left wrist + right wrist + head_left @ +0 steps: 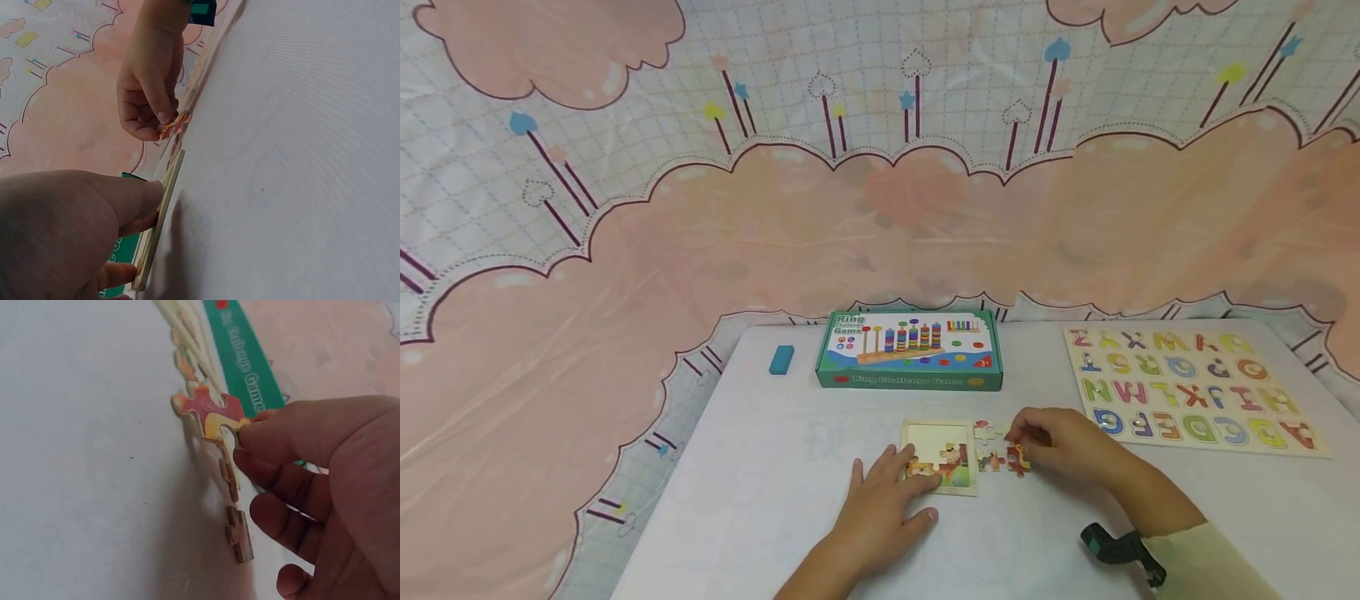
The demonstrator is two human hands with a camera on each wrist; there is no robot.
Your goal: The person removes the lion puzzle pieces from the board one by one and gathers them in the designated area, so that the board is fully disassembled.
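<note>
My left hand (883, 512) lies with spread fingers on the lower left part of a small wooden puzzle tray (927, 437). Several joined pieces (955, 465) fill the tray's lower right, and its upper part shows bare wood. Between thumb and fingertips, my right hand (1070, 440) pinches a red and yellow jigsaw piece (215, 412), tilted up just right of the tray. Loose jigsaw pieces (989, 435) lie on the table between the tray and my right hand. In the left wrist view, the left thumb (147, 197) touches the tray's edge.
A green Ring Challenge Game box (910, 350) lies behind the tray. To its left is a blue block (782, 360). A wooden alphabet board (1195, 392) lies at the right, close to my right forearm. A patterned cloth (880, 225) hangs behind the white table.
</note>
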